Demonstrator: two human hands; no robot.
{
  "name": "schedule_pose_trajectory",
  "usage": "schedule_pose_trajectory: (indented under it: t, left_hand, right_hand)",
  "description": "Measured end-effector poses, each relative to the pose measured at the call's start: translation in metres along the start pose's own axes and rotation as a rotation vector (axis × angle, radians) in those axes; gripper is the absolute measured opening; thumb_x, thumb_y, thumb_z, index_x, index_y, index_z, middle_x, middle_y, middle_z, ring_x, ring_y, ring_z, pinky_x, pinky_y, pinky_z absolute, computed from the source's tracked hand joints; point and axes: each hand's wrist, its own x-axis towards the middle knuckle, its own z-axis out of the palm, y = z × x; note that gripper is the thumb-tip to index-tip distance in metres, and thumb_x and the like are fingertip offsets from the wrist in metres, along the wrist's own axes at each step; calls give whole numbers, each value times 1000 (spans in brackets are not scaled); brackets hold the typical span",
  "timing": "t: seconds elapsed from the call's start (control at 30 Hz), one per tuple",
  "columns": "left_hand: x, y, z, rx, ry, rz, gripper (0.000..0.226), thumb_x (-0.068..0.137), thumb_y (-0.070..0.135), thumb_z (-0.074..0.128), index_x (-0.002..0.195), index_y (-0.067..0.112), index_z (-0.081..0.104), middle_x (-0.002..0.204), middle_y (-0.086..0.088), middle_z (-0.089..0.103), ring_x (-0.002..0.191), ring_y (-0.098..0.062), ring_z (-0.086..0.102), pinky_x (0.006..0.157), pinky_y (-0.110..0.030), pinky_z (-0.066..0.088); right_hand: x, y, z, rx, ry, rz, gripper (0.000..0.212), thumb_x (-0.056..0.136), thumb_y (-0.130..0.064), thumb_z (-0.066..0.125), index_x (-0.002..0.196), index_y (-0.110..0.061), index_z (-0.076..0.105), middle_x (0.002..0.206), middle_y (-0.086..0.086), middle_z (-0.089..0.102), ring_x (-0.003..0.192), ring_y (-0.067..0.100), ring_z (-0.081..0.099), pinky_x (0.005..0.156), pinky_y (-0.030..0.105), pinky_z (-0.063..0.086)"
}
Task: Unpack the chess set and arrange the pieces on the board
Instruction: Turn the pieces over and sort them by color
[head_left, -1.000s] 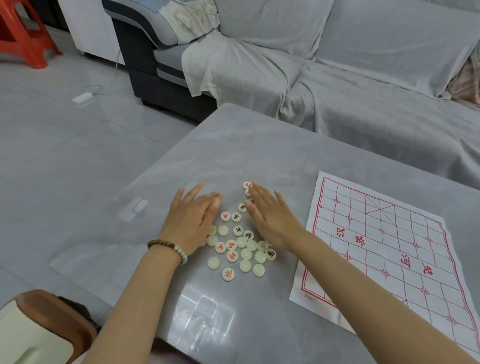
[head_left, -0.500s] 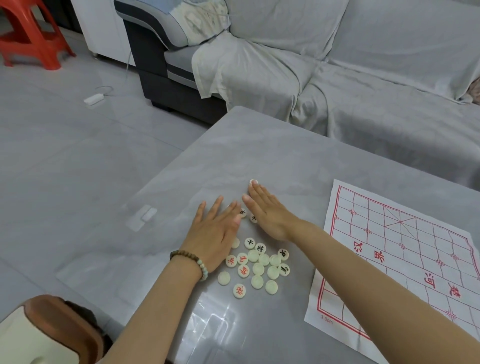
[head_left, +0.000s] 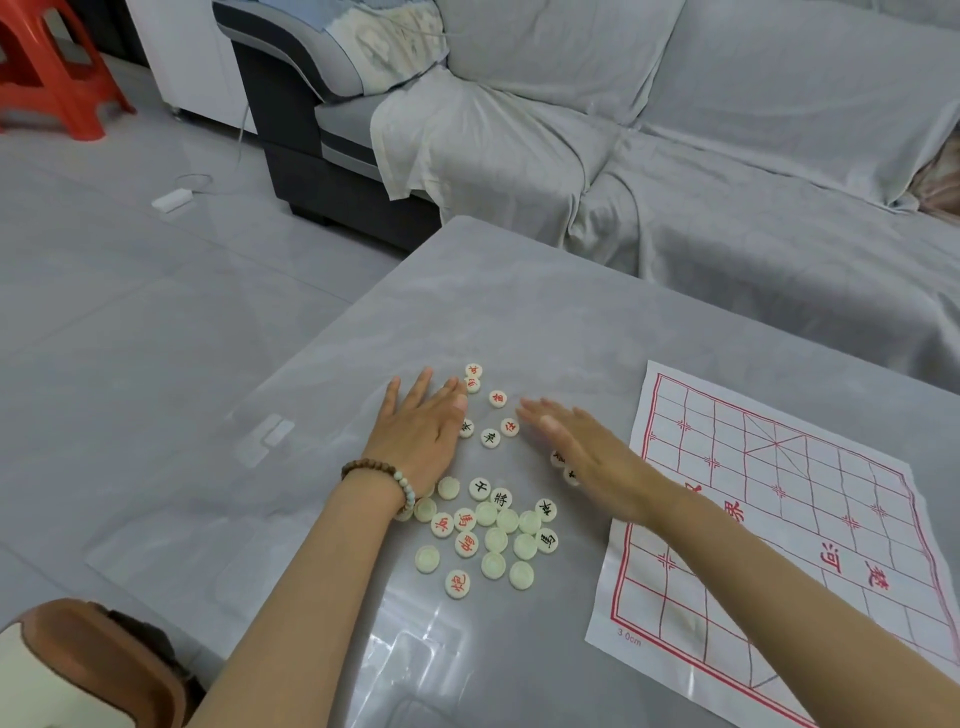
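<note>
Several cream round chess pieces (head_left: 488, 530) with red or black characters lie scattered on the grey table (head_left: 545, 322), some face down. A few more pieces (head_left: 497, 398) lie farther away between my hands. My left hand (head_left: 421, 436) lies flat on the table with straight fingers, its fingertips by a red-marked piece (head_left: 471, 384). My right hand (head_left: 576, 447) is flat too, blurred, over two pieces at its near edge (head_left: 558, 460). The paper chess board (head_left: 779, 519) with a red grid lies to the right with no pieces on it.
A grey covered sofa (head_left: 675, 156) stands behind the table. A red plastic stool (head_left: 47, 67) is at the far left on the tiled floor. A brown and cream object (head_left: 78, 670) sits at the bottom left corner. The table's left edge runs diagonally.
My hands have drawn apart, the right one sliding right toward the board. Several pieces that were under them now lie spread out between the hands.
</note>
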Motion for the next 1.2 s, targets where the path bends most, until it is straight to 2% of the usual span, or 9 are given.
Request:
schedule_pose_trajectory:
  t: [0.07, 0.17, 0.23, 0.33, 0.43, 0.9, 0.97, 1.1, 1.2]
  left_hand:
    - [8, 4, 1, 35, 5, 18, 50, 99, 28, 3, 147, 26, 13, 154, 14, 9, 141, -5, -10, 114, -32, -15]
    - [20, 8, 4, -12, -2, 61, 49, 99, 25, 4, 147, 28, 15, 154, 13, 9, 141, -6, -9, 114, -32, -14]
    - [21, 6, 5, -37, 55, 85, 52, 97, 32, 1, 147, 29, 16, 155, 12, 9, 142, -8, -9, 113, -29, -15]
    - [11, -6, -4, -71, 304, 62, 69, 85, 48, -8, 145, 29, 20, 154, 8, 13, 143, -12, -6, 109, -23, -16]
    - [2, -21, -16, -180, 375, -13, 73, 83, 53, -8, 143, 29, 26, 153, 8, 19, 142, -9, -2, 111, -23, -13]
    - [-44, -23, -9, -323, 227, -47, 64, 87, 47, 1, 141, 30, 31, 149, 14, 25, 140, -1, 2, 111, -18, -7]
    - [-44, -22, -5, -320, 175, -9, 65, 86, 48, 1, 140, 29, 32, 149, 14, 27, 140, -1, 5, 113, -20, -3]
    - [-45, -21, 2, -298, 97, 39, 62, 87, 48, 5, 139, 30, 35, 147, 14, 30, 140, -3, 11, 114, -21, 1]
    - [-49, -24, 7, -217, 60, 67, 61, 89, 51, 8, 139, 30, 36, 147, 11, 32, 140, -7, 16, 116, -28, 8]
  right_hand:
    - [4, 1, 8, -187, -57, -71, 62, 92, -51, 5, 147, -31, 24, 153, -20, 16, 140, -6, 1, 117, 26, -6]
    - [18, 3, 12, -217, -51, -62, 54, 97, -46, 7, 148, -32, 18, 154, -21, 11, 141, -3, -3, 116, 27, -10]
    - [26, 2, 11, -160, -31, -35, 49, 100, -41, 10, 148, -33, 15, 155, -19, 9, 142, -2, -2, 116, 26, -9]
    - [17, 0, 10, 70, 31, -7, 49, 99, -44, 13, 147, -36, 19, 154, -22, 10, 139, -8, 2, 116, 23, 0]
    - [-6, -4, 18, 250, 5, 8, 53, 94, -52, 13, 145, -40, 20, 152, -28, 11, 136, -15, 4, 114, 18, 3]
    - [7, -27, 49, -157, -107, -143, 50, 101, -39, 14, 149, -24, 10, 157, -13, 3, 142, -3, -3, 116, 21, -5]
    - [-6, -22, 47, -103, -116, -126, 50, 101, -40, 14, 149, -26, 13, 156, -16, 6, 140, -6, 0, 116, 20, -3]
    - [-28, -18, 28, 311, 30, 11, 50, 97, -49, 14, 145, -38, 23, 150, -28, 14, 136, -15, 9, 112, 16, 6]
    - [-45, -16, 26, 201, 7, -17, 49, 98, -49, 13, 145, -39, 22, 151, -29, 13, 135, -17, 4, 111, 12, 1]
